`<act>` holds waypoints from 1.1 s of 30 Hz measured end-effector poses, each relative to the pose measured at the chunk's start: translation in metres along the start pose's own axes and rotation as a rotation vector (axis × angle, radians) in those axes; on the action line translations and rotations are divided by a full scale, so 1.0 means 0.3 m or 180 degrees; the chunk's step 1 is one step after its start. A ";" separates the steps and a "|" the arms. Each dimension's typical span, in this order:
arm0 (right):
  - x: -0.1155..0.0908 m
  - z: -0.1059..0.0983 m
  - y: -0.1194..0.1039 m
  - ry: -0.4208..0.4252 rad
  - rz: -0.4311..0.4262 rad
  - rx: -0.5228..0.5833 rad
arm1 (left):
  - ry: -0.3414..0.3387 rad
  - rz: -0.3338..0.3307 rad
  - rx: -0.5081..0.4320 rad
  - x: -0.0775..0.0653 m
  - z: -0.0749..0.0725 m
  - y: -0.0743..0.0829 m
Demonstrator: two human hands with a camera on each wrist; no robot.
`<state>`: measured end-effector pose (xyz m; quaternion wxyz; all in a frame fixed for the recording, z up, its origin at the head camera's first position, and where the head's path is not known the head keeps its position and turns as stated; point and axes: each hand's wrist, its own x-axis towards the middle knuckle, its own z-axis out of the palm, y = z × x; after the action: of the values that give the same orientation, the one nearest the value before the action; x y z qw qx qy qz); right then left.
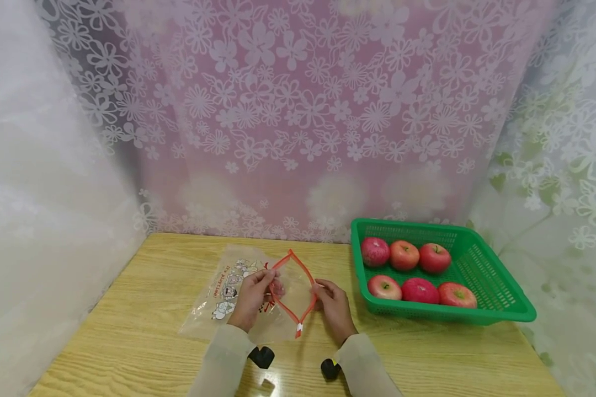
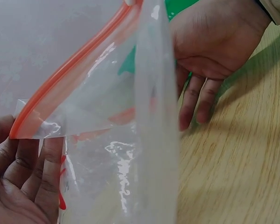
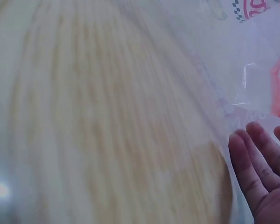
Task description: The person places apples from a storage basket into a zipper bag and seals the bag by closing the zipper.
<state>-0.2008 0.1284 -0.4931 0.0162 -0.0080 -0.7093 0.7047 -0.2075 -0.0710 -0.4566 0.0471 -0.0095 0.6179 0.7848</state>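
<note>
A clear zip bag (image 1: 213,317) with printed cartoon figures and a red zip edge lies across the middle of the table. Its mouth is spread into a diamond shape, with a slider at the near corner. My left hand (image 1: 251,295) pinches the left side of the red edge; in the left wrist view its thumb and fingers (image 2: 25,163) grip that rim. On the opposite side, my right hand (image 1: 334,306) pinches the other red edge between thumb and finger. The right wrist view shows only part of the right hand (image 3: 266,172) beside the clear film.
A green plastic basket (image 1: 501,314) stands at the right of the wooden table (image 1: 144,331). Several red apples (image 1: 404,255) lie in it in two rows. A floral curtain (image 1: 298,138) hangs behind the table, and pale sheets hang at both sides.
</note>
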 end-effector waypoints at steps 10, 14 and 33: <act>-0.006 -0.029 0.010 0.0064 -0.0584 -0.0777 | 0.0030 0.0006 -0.0030 0.000 -0.003 0.002; -0.035 -0.046 -0.036 -0.0015 -0.0807 -0.0834 | 0.0029 0.0013 -0.0056 0.001 -0.006 0.002; -0.110 -0.272 -0.235 0.0120 -0.1419 -0.0928 | 0.0037 0.0003 -0.0059 0.000 -0.006 0.009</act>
<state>-0.1642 0.2082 -0.4225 0.1829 0.1330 -0.7872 0.5738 -0.2077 -0.0734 -0.4545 0.0431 -0.0142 0.6109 0.7904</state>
